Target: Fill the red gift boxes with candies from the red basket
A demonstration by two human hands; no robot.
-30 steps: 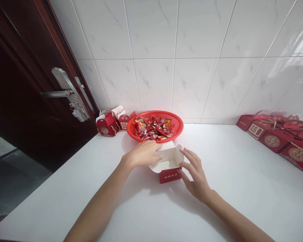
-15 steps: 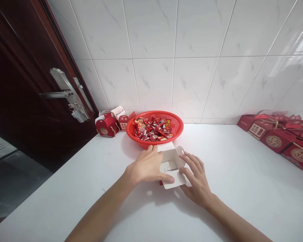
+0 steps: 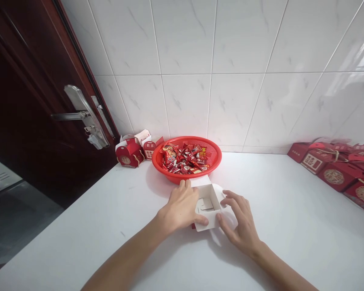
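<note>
A small paper gift box (image 3: pixel 208 202) stands on the white table, its white inside facing up and its top flaps folded outward. Interlocking tabs show at its bottom, and a bit of red outside shows at the near left corner. My left hand (image 3: pixel 182 206) grips the box's left side, thumb over the near flap and fingers at the far left corner. My right hand (image 3: pixel 239 224) is at the right side with fingers apart and curved, fingertips at the right flap (image 3: pixel 219 193) and thumb by the near right corner. Behind the box sits a red plastic basket (image 3: pixel 216 161) holding red-wrapped candies (image 3: pixel 186 158).
Red gift boxes (image 3: pixel 129 155) stand left of the basket against the wall. Several more red boxes (image 3: pixel 335 176) line the right back of the table (image 3: pixel 279 202). A dark red door (image 3: pixel 33 81) with a metal handle (image 3: pixel 69 116) is at the left, beside the tiled wall (image 3: pixel 188 40).
The box's right flap has swung outward and down, and the box opening shows wider. My right fingers have moved slightly outward with it. The left hand keeps its grip. The view has tilted slightly up.
</note>
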